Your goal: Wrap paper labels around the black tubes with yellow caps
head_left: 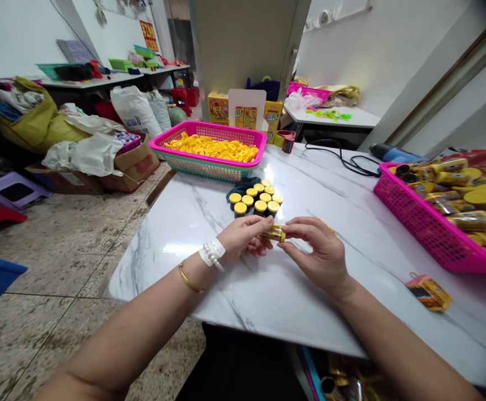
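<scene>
In front of me, just above the marble-patterned table (234, 289), my left hand (245, 236) is closed round a small yellow tube (274, 233) with a clear section near its end. The thumb and fingers of my right hand (320, 250) pinch the tube's yellow right end. Part of the tube is hidden inside my left hand. Just beyond my hands stands a cluster of several dark pots with yellow lids (260, 206), beside a dark cloth (243, 187).
A pink-rimmed basket (209, 129) of yellow plastic pieces is at the back left. Another pink basket (426, 234) at right holds packaged yellow tubes. A small packaged item (430, 292) lies on the right. Behind are yellow boxes (218, 108), a tape roll (285, 139) and a black cable (343, 156).
</scene>
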